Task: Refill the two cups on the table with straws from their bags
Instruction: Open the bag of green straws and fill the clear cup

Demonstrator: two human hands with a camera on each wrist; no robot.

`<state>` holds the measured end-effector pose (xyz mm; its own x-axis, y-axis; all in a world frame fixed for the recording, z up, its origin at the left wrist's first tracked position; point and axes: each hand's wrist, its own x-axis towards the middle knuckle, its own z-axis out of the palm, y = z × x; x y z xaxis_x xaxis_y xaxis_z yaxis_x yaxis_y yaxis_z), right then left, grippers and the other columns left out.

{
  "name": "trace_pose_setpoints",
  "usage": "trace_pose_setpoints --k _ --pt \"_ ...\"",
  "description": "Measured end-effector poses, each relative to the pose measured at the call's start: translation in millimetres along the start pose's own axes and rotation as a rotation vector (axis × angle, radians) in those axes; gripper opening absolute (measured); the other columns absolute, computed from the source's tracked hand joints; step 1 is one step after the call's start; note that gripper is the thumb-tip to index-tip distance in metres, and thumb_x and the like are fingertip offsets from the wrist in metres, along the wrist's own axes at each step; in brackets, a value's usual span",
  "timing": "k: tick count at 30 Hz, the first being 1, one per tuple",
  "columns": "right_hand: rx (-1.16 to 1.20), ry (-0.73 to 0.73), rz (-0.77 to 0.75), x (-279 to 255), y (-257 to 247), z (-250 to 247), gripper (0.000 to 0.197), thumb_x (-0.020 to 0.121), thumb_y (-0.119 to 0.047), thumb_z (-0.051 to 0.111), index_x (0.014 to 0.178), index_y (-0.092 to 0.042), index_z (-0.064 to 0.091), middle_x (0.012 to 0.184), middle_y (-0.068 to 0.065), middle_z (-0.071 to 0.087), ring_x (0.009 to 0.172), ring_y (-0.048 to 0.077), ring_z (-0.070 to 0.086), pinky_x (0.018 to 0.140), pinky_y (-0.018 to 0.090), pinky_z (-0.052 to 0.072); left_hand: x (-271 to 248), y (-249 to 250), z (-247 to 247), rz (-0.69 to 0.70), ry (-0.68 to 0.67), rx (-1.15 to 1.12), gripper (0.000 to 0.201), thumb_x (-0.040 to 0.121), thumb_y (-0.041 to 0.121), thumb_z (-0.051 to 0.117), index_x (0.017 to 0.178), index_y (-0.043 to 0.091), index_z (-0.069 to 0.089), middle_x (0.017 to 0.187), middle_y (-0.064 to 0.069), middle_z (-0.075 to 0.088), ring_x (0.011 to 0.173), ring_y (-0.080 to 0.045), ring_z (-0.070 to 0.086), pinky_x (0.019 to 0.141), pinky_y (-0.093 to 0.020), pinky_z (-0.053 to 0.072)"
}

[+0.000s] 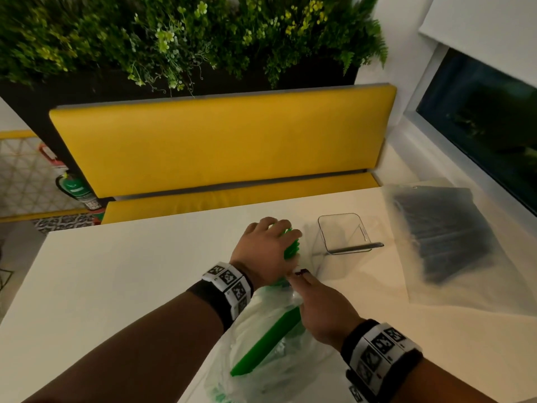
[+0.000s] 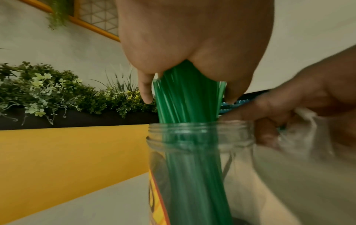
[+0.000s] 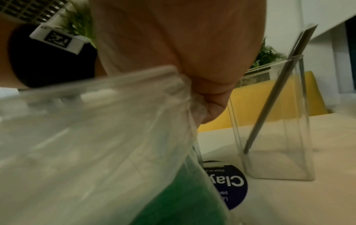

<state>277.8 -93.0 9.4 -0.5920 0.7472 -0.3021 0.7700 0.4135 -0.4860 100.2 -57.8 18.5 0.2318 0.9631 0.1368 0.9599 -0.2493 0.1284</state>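
Green straws point(image 2: 185, 99) clenched in our left hand point(image 1: 263, 251), lower ends down in the glass jar point(image 2: 200, 137) | right hand point(image 1: 322, 309) pinching clear bag point(image 1: 261, 344) (more green straws inside) on worktop point(image 1: 116, 286) | square clear cup point(image 1: 344, 234) holds one dark straw point(image 3: 273, 97)

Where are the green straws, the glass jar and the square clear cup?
green straws point(image 2: 185, 99), left wrist view, mid-bundle
glass jar point(image 2: 237, 137), left wrist view, threaded neck
square clear cup point(image 1: 343, 232), head view, inner wall

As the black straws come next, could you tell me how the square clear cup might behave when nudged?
The square clear cup looks thin-walled and tall, holding only one grey straw, so it is probably light and may slide or tip if bumped.
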Motion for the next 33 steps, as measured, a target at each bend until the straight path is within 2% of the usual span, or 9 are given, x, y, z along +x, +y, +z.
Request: trace_pose_setpoints --k 6,10,16,18,21,23,26,28,33 --pt "0.057 0.037 0.006 -2 0 5 0.081 0.090 -0.006 0.043 0.155 -0.038 0.007 0.154 0.001 0.036 0.123 0.023 0.055 0.097 0.038 0.050 15 -23 -4 -0.234 0.116 -0.318 0.021 0.089 0.030 0.060 0.109 0.022 0.060 0.107 0.004 0.062 0.092 -0.019 0.058 0.074 -0.035 0.052" --pt "0.124 0.037 0.018 -1 4 10 0.082 0.090 -0.007 0.044 0.153 -0.044 0.006 0.158 -0.001 0.033 0.134 0.021 0.047 0.106 0.036 0.045 16 -20 -3 -0.152 0.094 -0.253 0.011 0.090 0.034 0.059 0.096 0.025 0.063 0.095 0.006 0.061 0.084 -0.020 0.060 0.066 -0.033 0.052" --pt "0.361 0.112 0.038 -14 16 13 0.075 0.089 -0.006 0.047 0.144 -0.052 0.027 0.138 -0.007 0.046 0.126 0.009 0.050 0.101 0.026 0.045 17 -17 -22 -0.225 -0.161 -0.180 0.049 0.081 0.061 0.062 0.119 0.033 0.050 0.124 0.006 0.049 0.109 -0.019 0.054 0.079 -0.038 0.053" --pt "0.444 0.142 0.074 -19 22 12 0.061 0.088 -0.007 0.050 0.131 -0.048 0.040 0.127 -0.009 0.049 0.117 0.006 0.052 0.096 0.021 0.044 8 -13 -42 -0.266 -0.008 -0.264 0.063 0.077 0.064 0.066 0.128 0.031 0.049 0.134 0.003 0.044 0.114 -0.019 0.052 0.083 -0.038 0.053" --pt "0.471 0.151 0.126 -23 31 14 0.043 0.088 -0.009 0.055 0.112 -0.042 0.044 0.118 -0.008 0.051 0.103 0.005 0.054 0.088 0.020 0.046 -32 13 -67 0.011 0.437 -0.321 0.035 0.087 0.044 0.061 0.106 0.015 0.062 0.108 -0.004 0.059 0.094 -0.017 0.056 0.073 -0.025 0.046" --pt "0.480 0.177 0.143 -23 36 17 0.032 0.086 -0.009 0.056 0.094 -0.038 0.045 0.105 -0.005 0.054 0.087 0.008 0.056 0.072 0.019 0.046 -70 47 -57 0.170 0.260 -0.441 0.017 0.094 0.031 0.053 0.089 0.017 0.062 0.088 0.000 0.062 0.076 -0.015 0.056 0.066 -0.025 0.044" --pt "0.595 0.144 0.177 -24 39 21 0.023 0.084 -0.004 0.058 0.082 -0.024 0.048 0.093 0.005 0.059 0.063 0.012 0.050 0.053 0.021 0.041 -105 80 -3 -0.090 -0.317 -0.536 0.021 0.096 0.029 0.040 0.096 0.021 0.060 0.100 -0.001 0.067 0.088 -0.018 0.059 0.079 -0.028 0.047" --pt "0.589 0.094 0.150 -28 39 22 0.028 0.081 0.003 0.059 0.073 -0.023 0.052 0.097 0.003 0.061 0.066 0.010 0.052 0.058 0.017 0.041 -108 77 36 -0.311 -0.461 -0.599 0.026 0.092 0.031 0.041 0.101 0.023 0.064 0.109 0.002 0.067 0.096 -0.017 0.060 0.089 -0.031 0.049" --pt "0.510 0.056 0.069 -39 41 25 0.051 0.074 0.014 0.051 0.054 -0.032 0.059 0.090 0.001 0.064 0.084 0.009 0.059 0.081 0.022 0.047 -101 87 82 -0.369 -0.715 -0.345 0.046 0.085 0.059 0.036 0.115 0.032 0.059 0.122 0.003 0.064 0.116 -0.025 0.057 0.104 -0.054 0.038"
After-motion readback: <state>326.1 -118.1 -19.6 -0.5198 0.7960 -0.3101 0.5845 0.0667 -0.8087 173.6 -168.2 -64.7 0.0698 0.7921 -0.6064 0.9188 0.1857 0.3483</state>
